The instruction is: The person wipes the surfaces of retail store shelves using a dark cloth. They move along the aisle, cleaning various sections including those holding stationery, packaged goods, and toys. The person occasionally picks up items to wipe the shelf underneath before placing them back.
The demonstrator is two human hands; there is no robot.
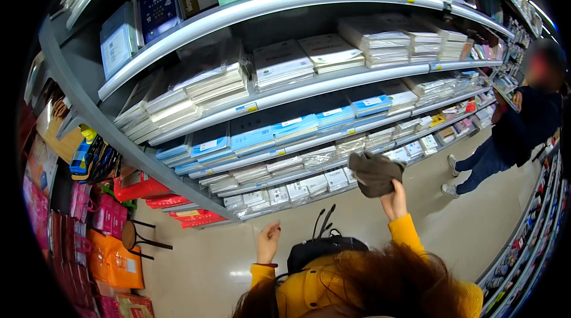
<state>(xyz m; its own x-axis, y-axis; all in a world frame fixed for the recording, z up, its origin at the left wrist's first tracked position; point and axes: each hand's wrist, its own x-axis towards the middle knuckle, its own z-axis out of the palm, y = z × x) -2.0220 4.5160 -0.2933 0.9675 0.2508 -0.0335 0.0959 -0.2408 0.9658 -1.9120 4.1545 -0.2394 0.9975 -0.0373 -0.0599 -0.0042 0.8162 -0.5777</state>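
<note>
My right hand point(395, 200) reaches forward, gripping a dark grey-brown cloth item point(376, 175) by its lower right edge. The cloth is bunched, and I cannot tell whether it is a cap or gloves. It appears in front of the lower shelves. Lower left, my left hand point(268, 241) is raised with loosely bent fingers and holds nothing visible. A black bag point(328, 249) hangs at my front between both arms, with dark straps sticking up.
Shelving point(267, 106) ahead bears stacked paper goods, blue packs point(254, 139) and notebooks point(160, 8). On the right, a person point(513, 117) stands in the aisle point(428, 211). A round stool point(130, 235) and orange bags point(118, 260) are at left. Another rack point(531, 246) lines the right.
</note>
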